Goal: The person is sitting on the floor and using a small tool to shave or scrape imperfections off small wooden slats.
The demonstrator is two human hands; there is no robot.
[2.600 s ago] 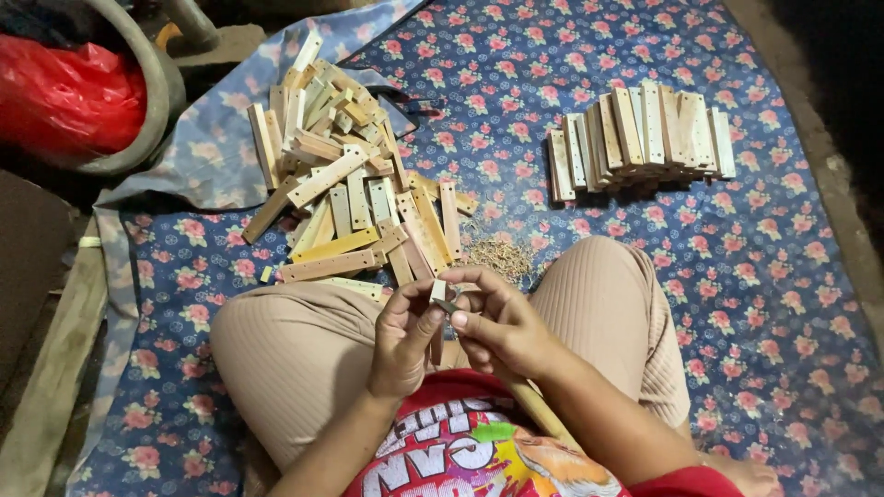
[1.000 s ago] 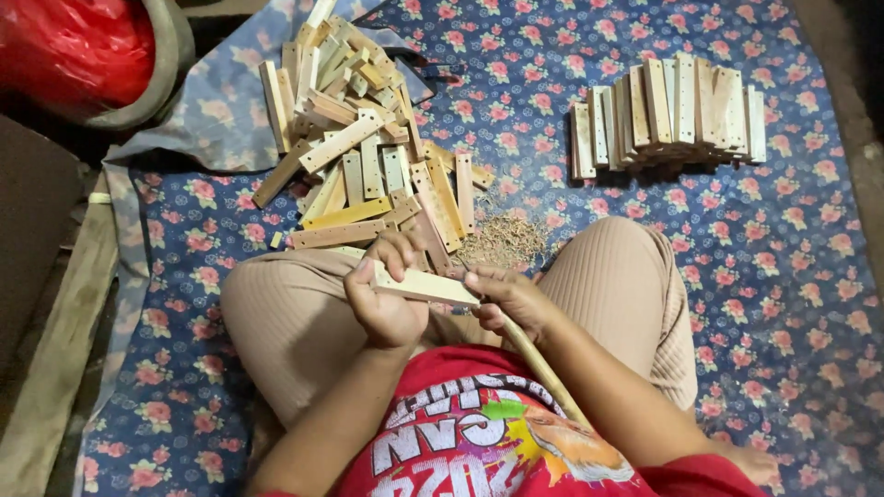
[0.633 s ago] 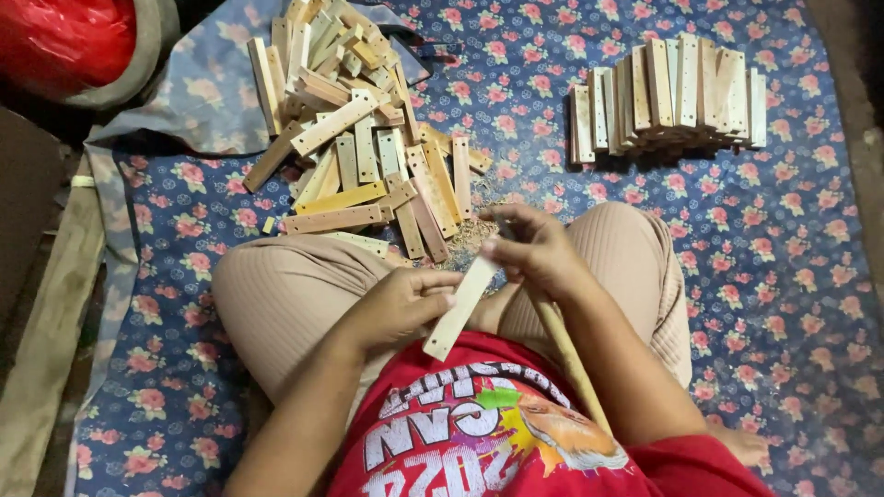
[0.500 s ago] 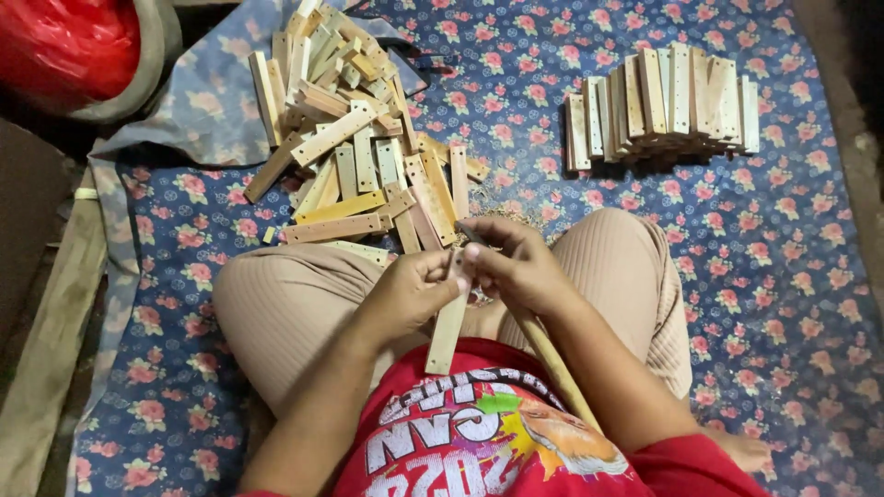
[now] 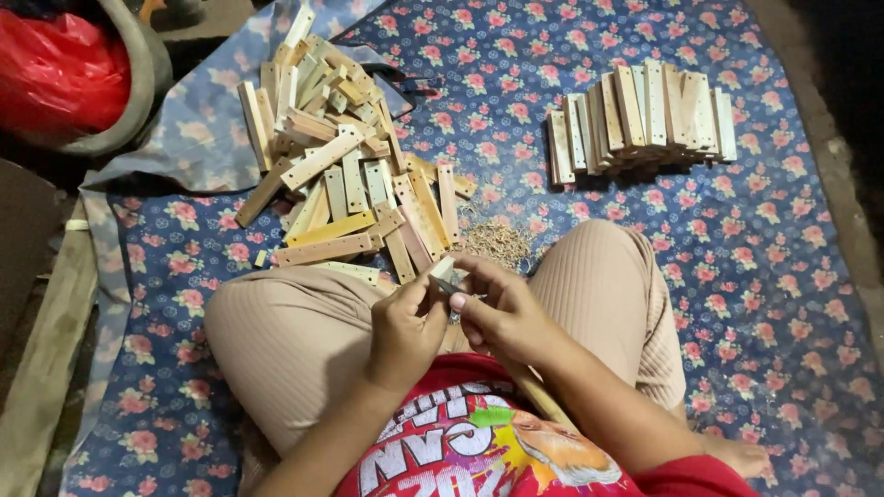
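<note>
Now the wooden strip is standing nearly end-on to the camera, so only its pale top end is showing between the two hands; half a second ago it was hanging long and slanted down over the lap, and before that it was lying flat across both hands. The left hand is closing around the strip from the side, its fingers wrapped on the wood. The right hand is pinching together on a thin dark tool whose tip is resting against the top of the strip; whether it is a blade or a pin is too small to tell. Both hands are meeting just above the knees of the person sitting cross-legged on the floral cloth.

Judging from that turn, the work is moving from the face of the piece to its end.

A small heap of shavings is lying on the cloth just beyond the hands. Further off on the left, the loose pile of strips is sprawling in all directions, while the neat row of strips is sitting well apart at the upper right. A red bag is showing in the top left corner.
</note>
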